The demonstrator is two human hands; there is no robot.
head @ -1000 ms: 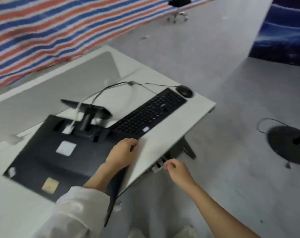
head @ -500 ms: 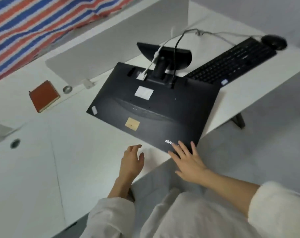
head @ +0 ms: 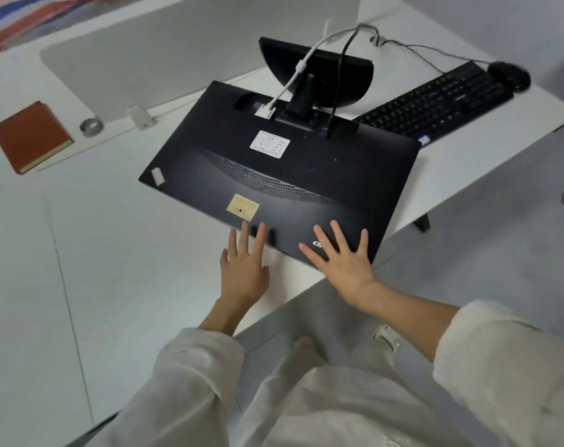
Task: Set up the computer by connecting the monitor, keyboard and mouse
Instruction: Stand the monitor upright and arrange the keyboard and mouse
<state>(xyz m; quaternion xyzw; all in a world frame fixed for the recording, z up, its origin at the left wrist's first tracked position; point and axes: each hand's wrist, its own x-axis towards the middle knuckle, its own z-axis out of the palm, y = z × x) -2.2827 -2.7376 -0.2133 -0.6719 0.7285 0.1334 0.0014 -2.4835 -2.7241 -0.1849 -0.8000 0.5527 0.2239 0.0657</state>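
A matte black plastic monitor [head: 284,175] lies screen-down on the smooth white desk [head: 119,253], its perforated vent strip and half-round stand base [head: 319,75] facing up. The left hand [head: 243,269] and the right hand [head: 342,259] are both flat with fingers spread, at its near edge; its logo is partly covered. Behind lie a black keyboard [head: 435,104], a blurred mouse [head: 509,74] and a brown notebook [head: 31,137].

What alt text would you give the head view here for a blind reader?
A black monitor lies screen-down on a white desk, white and black cables plugged into its back; both open hands, left hand and right hand, reach its near edge. A keyboard and mouse lie beyond.
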